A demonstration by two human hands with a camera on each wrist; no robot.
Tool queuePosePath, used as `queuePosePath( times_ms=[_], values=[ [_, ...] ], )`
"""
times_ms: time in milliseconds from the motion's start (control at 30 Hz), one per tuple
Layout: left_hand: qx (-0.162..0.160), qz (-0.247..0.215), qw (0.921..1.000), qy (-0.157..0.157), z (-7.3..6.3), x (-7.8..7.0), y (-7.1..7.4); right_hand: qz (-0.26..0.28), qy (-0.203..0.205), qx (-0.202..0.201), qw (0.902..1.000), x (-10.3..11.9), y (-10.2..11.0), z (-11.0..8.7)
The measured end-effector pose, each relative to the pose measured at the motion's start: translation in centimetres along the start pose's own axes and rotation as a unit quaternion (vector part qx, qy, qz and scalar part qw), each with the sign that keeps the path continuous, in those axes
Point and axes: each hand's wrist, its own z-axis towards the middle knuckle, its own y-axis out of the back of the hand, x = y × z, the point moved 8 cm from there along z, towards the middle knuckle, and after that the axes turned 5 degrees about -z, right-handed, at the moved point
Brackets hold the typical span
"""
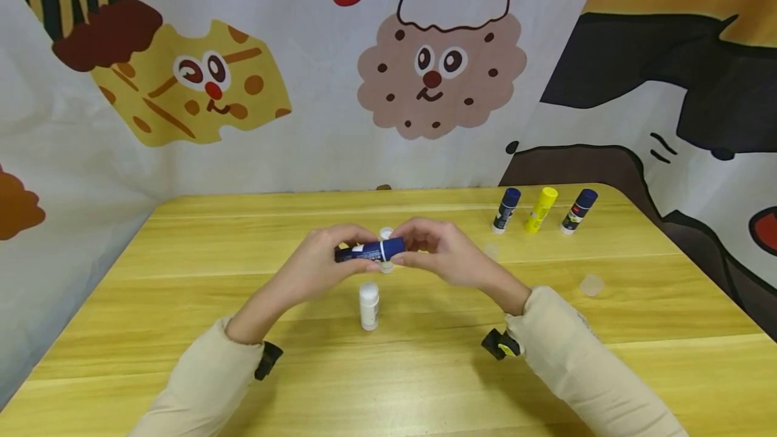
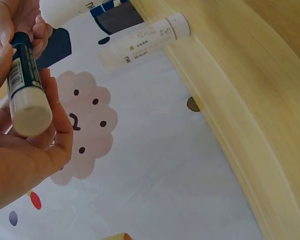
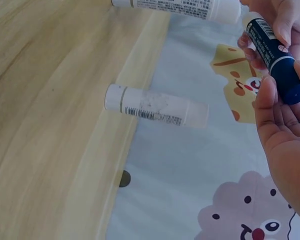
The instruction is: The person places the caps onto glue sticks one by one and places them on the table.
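Note:
A dark blue glue stick [image 1: 369,250] is held level above the table between both hands. My left hand [image 1: 318,261] grips its body, with the thumb below and fingers curled over. At the blue cap [image 3: 288,82], my right hand [image 1: 442,253] pinches with thumb and fingers. The stick's white base [image 2: 32,112] points toward the camera in the left wrist view. Below the hands, a white glue stick [image 1: 369,307] stands upright on the table. Behind the held stick, another white glue stick [image 1: 386,266] stands partly hidden.
At the back right stand a blue glue stick [image 1: 506,210], a yellow one [image 1: 541,210] and another blue one [image 1: 579,212]. Two translucent discs [image 1: 591,284] lie on the right of the wooden table [image 1: 182,275]. A cartoon-printed cloth [image 1: 315,154] hangs behind.

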Motion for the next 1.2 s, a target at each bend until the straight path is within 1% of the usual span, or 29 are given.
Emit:
queuePosePath(
  times_ms=[133, 233, 400, 667, 867, 1033, 1100, 1200],
  values=[
    [-0.002, 0.007, 0.9997, 0.024, -0.1, 0.5, 0.3, -0.009, -0.015, -0.010, 0.9998, -0.2, 0.7, -0.1],
    [-0.006, 0.020, 0.9993, 0.032, -0.2, 0.7, 0.6, -0.015, -0.016, -0.017, 0.9996, -0.2, 1.4, -0.3],
    [-0.018, 0.035, 0.9989, 0.026, -0.3, 0.8, 1.1, -0.023, -0.019, -0.026, 0.9992, -0.3, 2.5, -0.5],
    [-0.031, 0.041, 0.9981, 0.032, -0.5, 1.5, 1.5, -0.033, -0.038, -0.045, 0.9977, -0.7, 4.2, -0.8],
    [-0.029, 0.044, 0.9981, 0.034, -0.7, 2.1, 1.7, -0.034, -0.042, -0.075, 0.9957, -1.0, 5.8, -1.0],
    [-0.029, 0.041, 0.9981, 0.035, -0.9, 2.5, 1.8, -0.038, -0.032, -0.102, 0.9936, -1.0, 7.2, -1.3],
    [-0.029, 0.042, 0.9981, 0.036, -1.0, 2.6, 1.9, -0.042, -0.038, -0.110, 0.9923, -1.1, 7.8, -1.4],
    [-0.029, 0.042, 0.9980, 0.038, -1.1, 2.9, 1.9, -0.056, -0.066, -0.120, 0.9889, -1.6, 8.6, -1.6]
  ],
)
